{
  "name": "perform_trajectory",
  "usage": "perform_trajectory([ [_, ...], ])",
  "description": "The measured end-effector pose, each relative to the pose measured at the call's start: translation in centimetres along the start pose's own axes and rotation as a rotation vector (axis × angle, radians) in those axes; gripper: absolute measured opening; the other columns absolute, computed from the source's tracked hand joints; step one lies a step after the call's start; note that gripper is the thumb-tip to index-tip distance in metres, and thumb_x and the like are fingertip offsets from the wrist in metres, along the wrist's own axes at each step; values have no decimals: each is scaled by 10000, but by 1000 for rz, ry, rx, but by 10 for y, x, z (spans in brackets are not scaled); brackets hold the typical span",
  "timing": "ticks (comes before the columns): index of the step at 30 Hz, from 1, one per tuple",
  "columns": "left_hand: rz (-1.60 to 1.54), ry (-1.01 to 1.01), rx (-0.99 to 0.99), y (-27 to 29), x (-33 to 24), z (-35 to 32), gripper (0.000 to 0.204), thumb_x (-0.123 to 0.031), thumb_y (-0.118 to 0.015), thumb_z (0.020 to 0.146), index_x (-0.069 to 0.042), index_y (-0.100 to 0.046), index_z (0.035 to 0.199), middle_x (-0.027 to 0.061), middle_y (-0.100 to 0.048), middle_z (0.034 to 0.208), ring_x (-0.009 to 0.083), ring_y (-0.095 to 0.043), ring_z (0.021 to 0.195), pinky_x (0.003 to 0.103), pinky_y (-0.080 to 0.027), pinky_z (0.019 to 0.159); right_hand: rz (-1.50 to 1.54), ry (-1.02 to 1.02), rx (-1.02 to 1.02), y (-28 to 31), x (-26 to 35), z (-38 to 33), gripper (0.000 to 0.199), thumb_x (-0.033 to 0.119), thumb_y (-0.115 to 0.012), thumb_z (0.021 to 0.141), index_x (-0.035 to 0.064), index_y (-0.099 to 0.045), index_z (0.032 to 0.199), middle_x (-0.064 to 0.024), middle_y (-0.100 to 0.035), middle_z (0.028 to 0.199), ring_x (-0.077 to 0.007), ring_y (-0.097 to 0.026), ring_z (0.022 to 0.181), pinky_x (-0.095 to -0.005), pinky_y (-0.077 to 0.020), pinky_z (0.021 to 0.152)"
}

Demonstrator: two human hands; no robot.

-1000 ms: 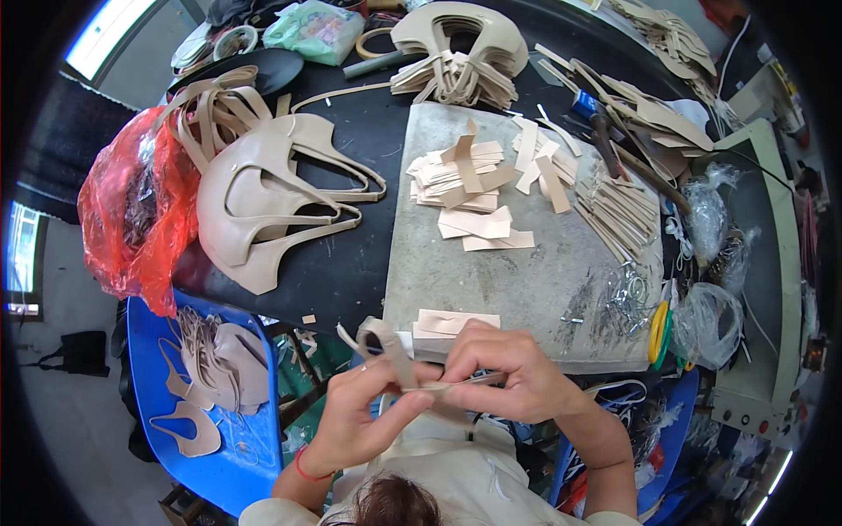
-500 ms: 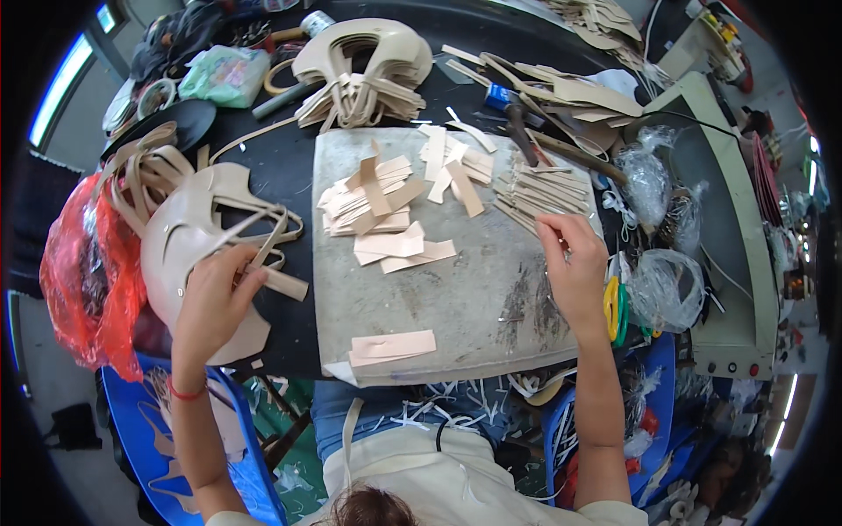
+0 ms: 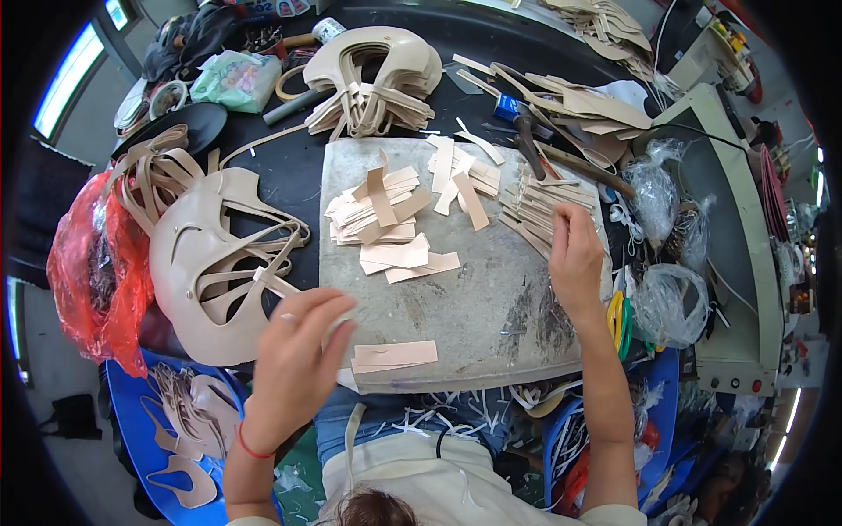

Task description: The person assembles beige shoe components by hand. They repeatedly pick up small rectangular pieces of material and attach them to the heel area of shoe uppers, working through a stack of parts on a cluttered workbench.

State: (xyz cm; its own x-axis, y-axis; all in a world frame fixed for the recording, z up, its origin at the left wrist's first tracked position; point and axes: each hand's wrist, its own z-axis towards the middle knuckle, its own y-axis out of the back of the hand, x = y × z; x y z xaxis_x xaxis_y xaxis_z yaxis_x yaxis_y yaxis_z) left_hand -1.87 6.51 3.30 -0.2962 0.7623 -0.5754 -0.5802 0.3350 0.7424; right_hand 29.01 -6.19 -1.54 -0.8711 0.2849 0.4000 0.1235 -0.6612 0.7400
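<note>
Both hands had parted: my left hand (image 3: 294, 364) came back over the slab (image 3: 491, 316), fingers curled, grip unclear, just beside cut strips (image 3: 395, 355). My right hand (image 3: 574, 259) pinched at thin strips (image 3: 535, 206).

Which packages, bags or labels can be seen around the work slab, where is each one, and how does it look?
Soft packet: far left of the table, pale green and white, crinkled.
Red plastic bag: left edge, beside the pile of beige cut-outs, bulging and shiny.
Clear plastic bags: right of the slab, near the right hand, knotted and see-through.
Blue box: behind the slab, small; its print is too small to tell.
</note>
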Motion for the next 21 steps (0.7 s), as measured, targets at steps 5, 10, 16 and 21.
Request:
perform_trajectory([
  [5,120,-399,59,-50,3,68,292,7,-635,772,0,-597,1062,124,-607,1082,313,-570,1043,376,-473,867,329,-486,349,-14,59,29,296,167,-658,847,9,-547,1071,-123,-644,800,-217,-622,665,-324,-476,615],
  [10,152,-270,171,-93,-1,119,325,-50,-616,804,16,-570,1118,177,-608,1109,327,-561,1095,382,-470,892,659,-455,370,-31,31,41,300,158,-642,857,2,-557,1099,-52,-643,801,-95,-583,693,-248,-469,642],
  [16,-683,346,180,-87,5,154,469,-270,-588,909,70,-496,1218,240,-579,1179,304,-606,1055,377,-498,906,990,-488,301,-2,50,53,180,88,-567,918,22,-571,1085,-15,-613,915,-43,-558,801,-187,-445,690],
  [21,-1502,617,421,-79,-5,152,468,-242,-596,930,103,-469,1221,207,-580,1153,226,-626,1025,304,-540,886,1017,-392,291,14,57,47,166,89,-554,932,20,-570,1082,-14,-599,938,-41,-550,819,-201,-458,714],
])
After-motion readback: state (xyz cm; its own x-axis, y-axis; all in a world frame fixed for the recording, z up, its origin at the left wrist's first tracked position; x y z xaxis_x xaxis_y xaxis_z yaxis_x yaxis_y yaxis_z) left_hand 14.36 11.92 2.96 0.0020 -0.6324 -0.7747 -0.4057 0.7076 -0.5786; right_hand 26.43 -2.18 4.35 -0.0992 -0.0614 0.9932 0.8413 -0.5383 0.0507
